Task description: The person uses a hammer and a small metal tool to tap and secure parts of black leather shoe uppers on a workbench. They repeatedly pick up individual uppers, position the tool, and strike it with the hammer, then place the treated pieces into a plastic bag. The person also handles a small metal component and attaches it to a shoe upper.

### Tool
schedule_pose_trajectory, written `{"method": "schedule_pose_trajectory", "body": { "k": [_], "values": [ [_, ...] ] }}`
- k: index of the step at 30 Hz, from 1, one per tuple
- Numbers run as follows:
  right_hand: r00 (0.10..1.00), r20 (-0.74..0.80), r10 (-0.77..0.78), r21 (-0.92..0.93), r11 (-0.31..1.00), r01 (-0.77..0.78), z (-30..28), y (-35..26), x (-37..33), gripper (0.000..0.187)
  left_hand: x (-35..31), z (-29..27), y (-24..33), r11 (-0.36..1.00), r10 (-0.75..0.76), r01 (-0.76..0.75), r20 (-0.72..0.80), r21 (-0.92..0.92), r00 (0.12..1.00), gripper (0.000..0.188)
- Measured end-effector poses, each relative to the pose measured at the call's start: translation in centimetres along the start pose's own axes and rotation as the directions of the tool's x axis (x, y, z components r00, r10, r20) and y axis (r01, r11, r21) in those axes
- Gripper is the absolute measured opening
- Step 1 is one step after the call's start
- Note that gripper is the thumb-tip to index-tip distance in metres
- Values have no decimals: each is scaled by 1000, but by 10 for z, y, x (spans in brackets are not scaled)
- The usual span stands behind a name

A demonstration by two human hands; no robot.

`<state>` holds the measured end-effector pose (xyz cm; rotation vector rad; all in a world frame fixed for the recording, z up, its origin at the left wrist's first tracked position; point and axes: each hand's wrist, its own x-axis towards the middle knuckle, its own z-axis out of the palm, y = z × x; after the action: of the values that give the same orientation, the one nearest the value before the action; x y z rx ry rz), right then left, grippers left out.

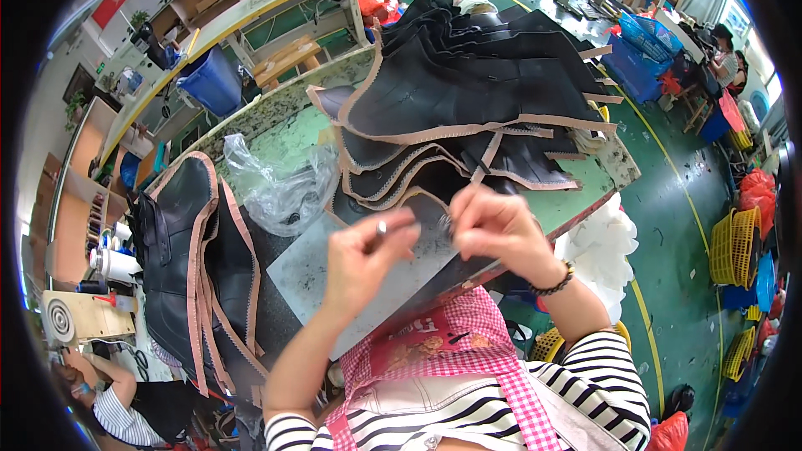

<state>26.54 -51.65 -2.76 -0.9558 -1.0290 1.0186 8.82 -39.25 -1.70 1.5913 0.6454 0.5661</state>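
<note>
Both my hands hover over a pale grey board (pixel 302 269) at the near edge of the worktable. My left hand (pixel 364 257) has its fingers curled in, with a silvery band on one finger; whatever it may hold is too small to tell. My right hand (pixel 504 232), with a beaded bracelet at the wrist, has thumb and fingers pinched together. A small dark thing shows at its fingertips, but I cannot make out what it is. Just beyond lies a stack of black leather pieces (pixel 468 88) with tan zigzag-cut edges. Left of the board rests a clear plastic bag (pixel 288 200).
More black leather pieces (pixel 177 234) hang over the table's left side. A blue bin (pixel 211 82) stands beyond them near a long bench. At right, yellow baskets (pixel 733 246) line the green floor (pixel 660 225). Other people (pixel 725 58) sit far right; one works at lower left.
</note>
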Motion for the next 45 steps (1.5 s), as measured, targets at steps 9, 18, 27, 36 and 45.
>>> {"method": "schedule_pose_trajectory", "body": {
  "k": [9,18,27,36,45],
  "values": [
    [990,-99,104,641,768,-16,-83,1,-6,21,135,-29,10,145,570,-557,391,818,722,21],
    [981,-193,1,75,997,14,-59,-2,-7,22,-39,-52,63,-242,407,-326,400,914,821,19],
    [978,-51,203,-262,942,-209,28,52,16,15,-99,-54,-30,655,244,-265,134,707,960,29],
    [978,-94,185,-212,956,-201,25,62,10,21,-2,-48,-23,503,301,-294,154,813,941,38],
    [957,-252,142,-80,983,-167,13,75,-24,24,5,-26,4,555,269,-307,182,773,946,43]
  ]
}}
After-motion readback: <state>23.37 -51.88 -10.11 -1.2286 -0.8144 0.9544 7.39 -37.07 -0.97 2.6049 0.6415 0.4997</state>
